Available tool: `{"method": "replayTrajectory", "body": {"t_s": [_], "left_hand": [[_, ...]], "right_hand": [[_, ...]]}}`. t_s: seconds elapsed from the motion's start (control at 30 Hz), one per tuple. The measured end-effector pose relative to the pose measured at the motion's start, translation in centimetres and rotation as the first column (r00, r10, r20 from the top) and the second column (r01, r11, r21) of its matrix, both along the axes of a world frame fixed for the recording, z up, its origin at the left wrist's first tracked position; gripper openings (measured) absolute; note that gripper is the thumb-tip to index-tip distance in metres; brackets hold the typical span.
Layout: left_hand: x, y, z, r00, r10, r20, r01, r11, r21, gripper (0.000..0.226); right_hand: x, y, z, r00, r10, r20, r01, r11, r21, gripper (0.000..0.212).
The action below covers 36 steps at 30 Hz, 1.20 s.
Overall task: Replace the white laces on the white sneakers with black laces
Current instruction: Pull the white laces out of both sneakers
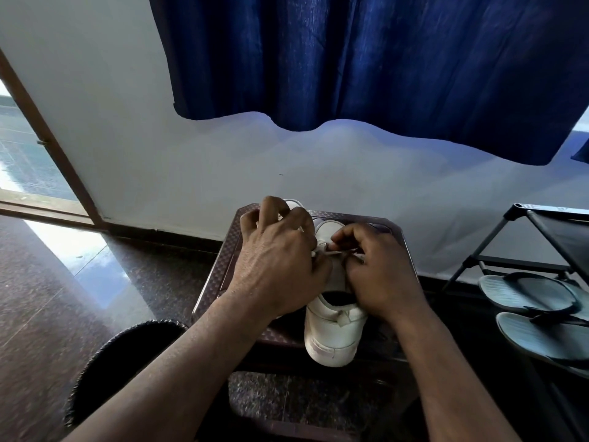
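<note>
Left hand [277, 260] and right hand [381, 275] close together, both pinching white lace [321, 249] on sneaker [333, 333], on brown worktop [215, 282]; second sneaker [292, 204] behind left hand

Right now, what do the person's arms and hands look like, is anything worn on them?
Nothing is worn. The left hand and right hand are bare, without gloves, and no ring shows on the fingers in view. Neither wrist carries a watch or band. The left forearm and right forearm are uncovered down to the picture's edge, so no sleeve shows.
</note>
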State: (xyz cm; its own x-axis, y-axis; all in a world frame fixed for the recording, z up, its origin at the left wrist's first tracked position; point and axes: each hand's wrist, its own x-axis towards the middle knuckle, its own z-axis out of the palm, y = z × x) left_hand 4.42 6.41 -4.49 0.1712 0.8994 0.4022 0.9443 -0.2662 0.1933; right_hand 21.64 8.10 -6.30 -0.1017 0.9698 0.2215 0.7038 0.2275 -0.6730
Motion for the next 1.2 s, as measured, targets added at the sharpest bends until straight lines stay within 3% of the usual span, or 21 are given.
{"method": "replayTrajectory", "body": {"t_s": [0.27,0.37,0.4,0.47,0.5,0.53,0.57,0.6,0.67,0.73,0.77,0.87,1.03,1.1,1.13,1.17,1.2], "left_hand": [[0.5,-0.6,-1.4,0.996,0.057,0.064,-0.062,0.994,0.088,0.043],[0.5,-0.7,-1.8,0.994,0.059,0.091,-0.071,0.989,0.129,0.040],[0.4,-0.7,-1.9,0.994,0.053,0.095,-0.066,0.988,0.140,0.039],[0.5,-0.7,-1.9,0.994,0.044,0.099,-0.059,0.986,0.155,0.036],[0.5,-0.7,-1.9,0.994,0.047,0.101,-0.063,0.985,0.160,0.034],[0.5,-0.7,-2.0,0.993,0.052,0.105,-0.069,0.984,0.163,0.031],[0.6,-0.7,-2.0,0.992,0.055,0.110,-0.073,0.983,0.167,0.030],[0.6,-0.7,-2.0,0.992,0.054,0.114,-0.073,0.983,0.170,0.028],[0.6,-0.7,-2.0,0.991,0.048,0.122,-0.069,0.982,0.174,0.028],[0.5,-0.7,-2.0,0.990,0.048,0.130,-0.070,0.983,0.168,0.029],[0.6,-0.8,-1.9,0.990,0.050,0.135,-0.072,0.984,0.163,0.030],[0.6,-0.9,-1.8,0.987,0.052,0.150,-0.075,0.985,0.152,0.029],[0.6,-0.8,-1.9,0.987,0.047,0.156,-0.070,0.987,0.145,0.027],[0.5,-0.9,-1.8,0.986,0.044,0.163,-0.068,0.987,0.144,0.028],[0.5,-0.9,-1.8,0.984,0.040,0.172,-0.065,0.988,0.143,0.029],[0.5,-0.9,-1.8,0.983,0.034,0.181,-0.061,0.988,0.143,0.029],[0.5,-0.9,-1.8,0.982,0.029,0.189,-0.057,0.988,0.144,0.028]], "right_hand": [[-0.3,-0.1,-0.3,0.999,-0.036,-0.004,0.036,0.997,0.062,0.015],[-0.5,-0.3,-0.3,0.976,-0.147,-0.162,0.174,0.970,0.169,0.016],[-0.7,-0.4,-0.3,0.925,-0.190,-0.330,0.243,0.962,0.125,0.019],[-1.0,-0.6,-0.3,0.658,-0.216,-0.721,0.251,0.966,-0.061,0.027],[-1.1,-0.7,-0.1,0.500,-0.223,-0.837,0.216,0.968,-0.128,0.028],[-1.0,-0.7,-0.1,0.410,-0.222,-0.885,0.203,0.968,-0.149,0.026],[-0.8,-0.7,0.2,0.414,-0.224,-0.883,0.217,0.966,-0.143,0.022],[-0.8,-0.8,0.4,0.481,-0.219,-0.849,0.235,0.965,-0.116,0.018],[-0.5,-0.8,0.6,0.713,-0.189,-0.676,0.242,0.970,-0.016,0.009],[-0.2,-0.6,0.4,0.922,-0.149,-0.359,0.189,0.979,0.080,0.006],[-0.1,-0.4,0.3,0.971,-0.134,-0.199,0.158,0.981,0.112,0.005],[0.3,0.0,0.2,0.992,-0.122,0.041,0.116,0.986,0.119,0.008],[0.6,0.6,-0.2,0.979,-0.135,0.153,0.108,0.979,0.175,0.017],[0.3,0.3,-0.2,0.985,-0.170,-0.010,0.169,0.964,0.207,0.019],[0.3,0.2,0.1,0.954,-0.191,-0.232,0.236,0.953,0.189,0.021],[0.3,0.0,0.6,0.835,-0.191,-0.516,0.295,0.947,0.127,0.023],[0.3,-0.2,1.4,0.631,-0.180,-0.755,0.302,0.953,0.025,0.026]]}}
